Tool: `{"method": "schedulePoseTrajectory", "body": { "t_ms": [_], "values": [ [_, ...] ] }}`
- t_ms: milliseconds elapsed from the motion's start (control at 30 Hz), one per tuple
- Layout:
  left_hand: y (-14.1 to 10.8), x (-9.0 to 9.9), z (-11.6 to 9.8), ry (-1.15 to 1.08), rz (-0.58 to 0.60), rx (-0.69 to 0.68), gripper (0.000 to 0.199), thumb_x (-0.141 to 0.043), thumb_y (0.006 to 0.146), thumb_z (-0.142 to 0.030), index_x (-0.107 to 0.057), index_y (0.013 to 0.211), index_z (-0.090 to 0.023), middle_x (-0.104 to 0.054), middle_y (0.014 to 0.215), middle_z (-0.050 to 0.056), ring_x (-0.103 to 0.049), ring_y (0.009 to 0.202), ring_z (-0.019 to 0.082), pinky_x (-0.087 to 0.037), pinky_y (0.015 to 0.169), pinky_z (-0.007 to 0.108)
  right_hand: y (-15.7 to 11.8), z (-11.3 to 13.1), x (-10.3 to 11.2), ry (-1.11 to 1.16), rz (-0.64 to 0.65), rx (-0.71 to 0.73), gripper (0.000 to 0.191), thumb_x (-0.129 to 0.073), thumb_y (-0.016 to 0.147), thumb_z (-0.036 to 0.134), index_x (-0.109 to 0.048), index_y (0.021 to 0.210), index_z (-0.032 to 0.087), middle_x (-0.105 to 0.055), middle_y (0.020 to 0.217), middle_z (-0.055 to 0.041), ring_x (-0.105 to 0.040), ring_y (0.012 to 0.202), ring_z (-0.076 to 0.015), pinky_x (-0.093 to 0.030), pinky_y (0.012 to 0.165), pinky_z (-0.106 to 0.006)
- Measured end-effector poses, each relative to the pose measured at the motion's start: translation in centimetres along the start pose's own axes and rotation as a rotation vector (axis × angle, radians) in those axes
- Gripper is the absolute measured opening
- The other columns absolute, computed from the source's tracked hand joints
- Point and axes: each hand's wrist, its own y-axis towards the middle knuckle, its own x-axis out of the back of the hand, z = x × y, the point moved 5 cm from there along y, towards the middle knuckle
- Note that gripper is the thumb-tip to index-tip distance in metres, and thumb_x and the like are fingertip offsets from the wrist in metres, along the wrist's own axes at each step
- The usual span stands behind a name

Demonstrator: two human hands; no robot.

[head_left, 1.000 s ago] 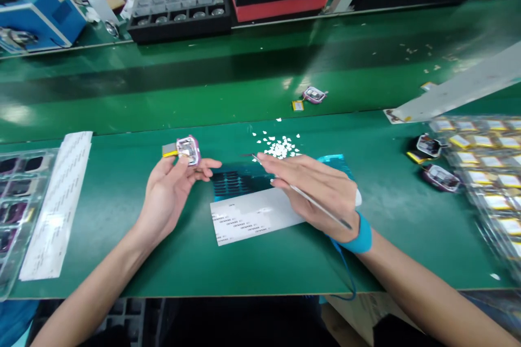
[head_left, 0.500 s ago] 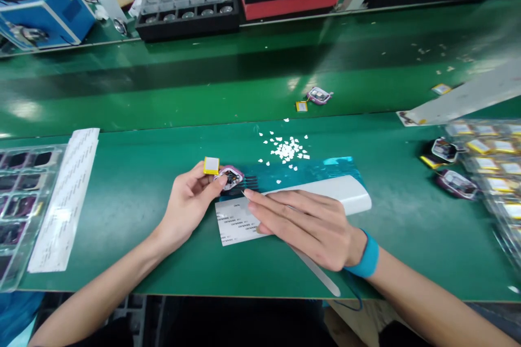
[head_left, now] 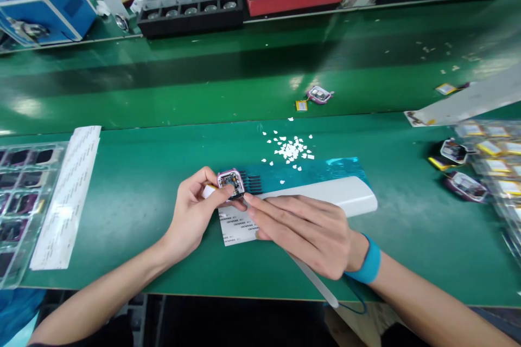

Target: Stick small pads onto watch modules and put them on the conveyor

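Note:
My left hand (head_left: pixel 195 211) grips a small purple-rimmed device (head_left: pixel 230 180) with its circuit side up, thumb on the board; a yellow-edged battery (head_left: pixel 209 191) is partly hidden by the fingers. My right hand (head_left: pixel 305 230) is closed on a long thin pale tool (head_left: pixel 315 280), whose front end meets the device's lower right edge. Beneath the hands lie a printed white sheet (head_left: pixel 238 227), a curled white liner (head_left: pixel 350 195) and a blue film (head_left: pixel 313 173) with dark strips. Small white pieces (head_left: pixel 291 150) are scattered behind the film.
At the left are a clear tray of dark-screened devices (head_left: pixel 24 179) and a long printed strip (head_left: pixel 67 200). Another opened device (head_left: pixel 319 95) lies further back. On the right are two devices (head_left: pixel 464 185) beside a tray of batteries (head_left: pixel 499 165). A wire runs near my right wrist.
The device has been turned so its board faces up more squarely, and its battery has dropped behind my left fingers. My right hand's tool now meets the device's edge.

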Motion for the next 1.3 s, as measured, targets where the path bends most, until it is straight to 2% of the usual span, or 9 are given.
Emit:
{"method": "schedulePoseTrajectory", "body": {
  "t_ms": [167,367,700,767,833,933,1033,1200,1300],
  "values": [
    [0.0,-0.1,0.1,-0.004,-0.001,0.007,0.030,-0.081,0.075,-0.021,-0.053,0.067,-0.019,-0.063,0.067,-0.004,-0.063,0.058,0.010,-0.058,0.062,0.024,-0.1,0.0,-0.1,0.036,0.005,-0.014,0.024,-0.069,0.093,0.011,-0.072,0.116,0.006,-0.074,0.121,-0.0187,-0.076,0.102,-0.0242,-0.068,0.078,-0.034],
    [-0.1,0.0,0.2,0.001,-0.005,0.012,0.029,-0.080,0.077,-0.021,-0.053,0.067,-0.018,-0.061,0.066,-0.004,-0.061,0.058,0.008,-0.055,0.061,0.020,0.1,0.2,-0.3,0.009,0.003,0.021,0.018,-0.068,0.095,0.013,-0.074,0.110,0.006,-0.075,0.119,-0.0174,-0.077,0.096,-0.0232,-0.068,0.076,-0.032],
    [0.0,0.4,0.1,0.193,-0.044,-0.103,0.029,-0.080,0.078,-0.025,-0.055,0.067,-0.018,-0.058,0.063,-0.005,-0.057,0.055,0.009,-0.047,0.053,0.019,-0.1,0.4,-0.6,0.041,0.032,0.010,0.019,-0.071,0.093,0.014,-0.074,0.110,0.005,-0.074,0.120,-0.0189,-0.077,0.099,-0.0251,-0.069,0.078,-0.034],
    [0.0,0.4,0.2,0.210,-0.041,-0.104,0.024,-0.080,0.080,-0.026,-0.059,0.072,-0.018,-0.061,0.064,-0.004,-0.058,0.055,0.009,-0.048,0.053,0.020,-0.2,0.2,-0.7,0.069,0.029,-0.019,0.021,-0.068,0.095,0.014,-0.072,0.114,0.006,-0.074,0.121,-0.0181,-0.077,0.100,-0.0240,-0.069,0.080,-0.034],
    [0.0,0.3,0.3,0.218,-0.037,-0.110,0.017,-0.080,0.081,-0.026,-0.067,0.086,-0.018,-0.065,0.067,-0.004,-0.062,0.056,0.010,-0.053,0.055,0.021,-0.4,-0.1,-0.7,0.115,0.019,-0.069,0.024,-0.066,0.096,0.012,-0.068,0.120,0.006,-0.074,0.122,-0.0173,-0.076,0.104,-0.0227,-0.068,0.085,-0.035],
    [0.1,0.1,0.3,0.198,-0.019,-0.126,0.025,-0.079,0.083,-0.025,-0.070,0.105,-0.018,-0.070,0.074,-0.003,-0.066,0.057,0.011,-0.060,0.060,0.023,-0.7,-0.5,-0.7,0.212,-0.018,-0.148,0.032,-0.062,0.098,0.007,-0.061,0.129,0.005,-0.073,0.123,-0.0187,-0.073,0.111,-0.0213,-0.067,0.091,-0.036],
    [0.1,-0.1,0.1,0.170,0.007,-0.139,0.024,-0.078,0.084,-0.023,-0.070,0.106,-0.018,-0.071,0.073,-0.003,-0.069,0.058,0.012,-0.062,0.061,0.024,-0.8,-0.9,-0.8,0.268,-0.031,-0.204,0.036,-0.058,0.099,0.006,-0.057,0.136,0.006,-0.072,0.126,-0.0191,-0.072,0.113,-0.0206,-0.067,0.089,-0.036],
    [0.5,-0.1,-0.2,0.145,0.047,-0.147,0.026,-0.079,0.081,-0.021,-0.069,0.105,-0.019,-0.073,0.073,-0.002,-0.073,0.062,0.015,-0.059,0.058,0.023,-0.1,-1.0,-0.7,0.220,-0.023,-0.180,0.038,-0.058,0.100,0.006,-0.057,0.138,0.008,-0.075,0.123,-0.0150,-0.075,0.101,-0.0211,-0.068,0.081,-0.036],
    [1.0,0.2,0.1,0.094,0.056,-0.103,0.032,-0.082,0.075,-0.020,-0.066,0.103,-0.019,-0.073,0.074,-0.001,-0.075,0.062,0.016,-0.060,0.062,0.026,-0.9,-0.9,-0.8,0.220,-0.022,-0.192,0.044,-0.056,0.100,0.007,-0.054,0.144,0.011,-0.073,0.126,-0.0130,-0.075,0.103,-0.0204,-0.067,0.085,-0.034]
  ]
}}
